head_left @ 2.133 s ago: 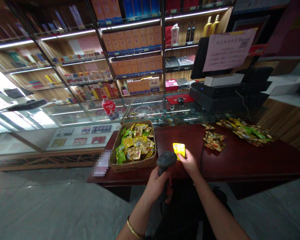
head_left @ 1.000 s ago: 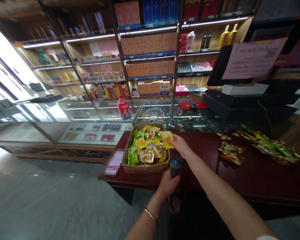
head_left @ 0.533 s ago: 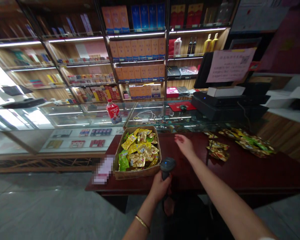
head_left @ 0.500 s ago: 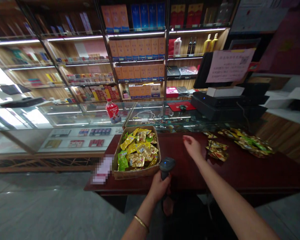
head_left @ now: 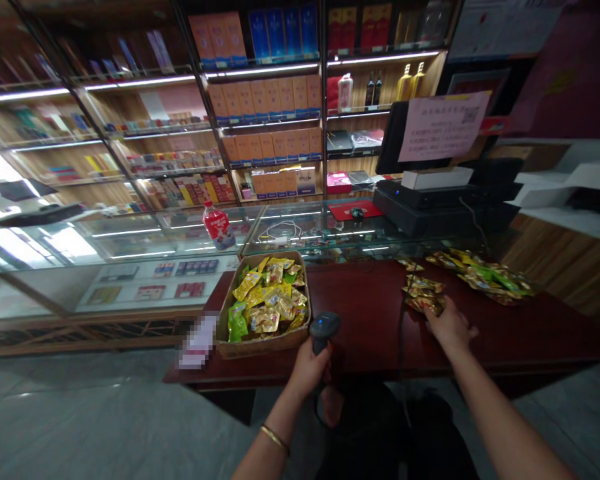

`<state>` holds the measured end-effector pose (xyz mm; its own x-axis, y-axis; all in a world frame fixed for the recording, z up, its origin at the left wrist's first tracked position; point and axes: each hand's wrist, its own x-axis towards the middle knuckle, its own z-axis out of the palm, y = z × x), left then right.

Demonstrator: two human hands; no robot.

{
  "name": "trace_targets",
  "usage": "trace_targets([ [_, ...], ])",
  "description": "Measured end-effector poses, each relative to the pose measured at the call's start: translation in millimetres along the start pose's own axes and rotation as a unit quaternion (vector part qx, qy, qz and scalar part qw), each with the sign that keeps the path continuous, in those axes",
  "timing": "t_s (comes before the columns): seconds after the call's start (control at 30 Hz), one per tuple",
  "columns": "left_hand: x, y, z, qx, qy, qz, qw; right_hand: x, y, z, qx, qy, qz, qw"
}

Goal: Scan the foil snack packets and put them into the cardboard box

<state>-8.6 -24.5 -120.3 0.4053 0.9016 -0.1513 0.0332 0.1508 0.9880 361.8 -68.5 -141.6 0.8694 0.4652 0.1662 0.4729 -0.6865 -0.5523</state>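
My left hand (head_left: 311,367) is wrapped around the handle of a dark barcode scanner (head_left: 325,324), its head raised near the table's front edge. A cardboard box (head_left: 265,347) of gold, yellow and green snack packets (head_left: 265,319) stands just left of the scanner. Over on the right, my right hand (head_left: 450,328) reaches down to a small pile of gold snack packets (head_left: 423,287). Its fingertips are closed on the gold packet (head_left: 434,305) at the near edge of that pile. A larger heap of gold and green packets (head_left: 497,279) lies behind and to the right.
The dark red table (head_left: 360,313) adjoins a glass display counter (head_left: 325,240). On the counter are a red-labelled bottle (head_left: 218,227), a white cable (head_left: 280,233) and a monitor (head_left: 393,140) with a pink paper. A thin scanner cord (head_left: 401,340) crosses the table. Shelves of boxes stand behind.
My right hand has moved right, from the bare table middle to the small pile of gold packets. My left hand still holds the barcode scanner. The view has shifted slightly.
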Motion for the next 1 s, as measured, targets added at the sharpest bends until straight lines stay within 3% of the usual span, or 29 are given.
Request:
trace_targets([
  [0.13, -1, 1, 0, 0.001, 0.002, -0.003, 1.0, 6, 13, -6, 0.058, 0.012, 0.006, 0.998],
  [0.37, -2, 3, 0, 0.006, -0.019, 0.009, 1.0, 5, 15, -13, -0.088, -0.085, -0.156, 0.98],
  [0.57, -3, 3, -1, 0.008, -0.021, 0.013, 1.0, -19, 33, -18, -0.092, -0.004, -0.187, 0.978],
  [0.67, -4, 3, -1, 0.01, -0.022, 0.016, 1.0, -32, 45, -33, -0.015, 0.068, -0.151, 0.986],
  [0.77, -3, 2, -2, 0.011, -0.021, 0.015, 1.0, -43, 41, -48, 0.118, 0.138, 0.0, 0.983],
  [0.8, -2, 1, -2, 0.012, -0.021, 0.015, 1.0, -47, 34, -50, 0.201, 0.137, 0.058, 0.968],
  [0.87, -1, 0, -2, 0.012, -0.018, 0.015, 1.0, -57, 14, -47, 0.376, 0.1, 0.129, 0.912],
  [0.93, -1, 0, -2, 0.013, -0.015, 0.015, 1.0, -71, -13, -35, 0.497, 0.026, 0.125, 0.858],
  [1.0, -1, 0, -2, 0.01, -0.013, 0.013, 1.0, -87, -42, -15, 0.553, -0.05, 0.093, 0.827],
])
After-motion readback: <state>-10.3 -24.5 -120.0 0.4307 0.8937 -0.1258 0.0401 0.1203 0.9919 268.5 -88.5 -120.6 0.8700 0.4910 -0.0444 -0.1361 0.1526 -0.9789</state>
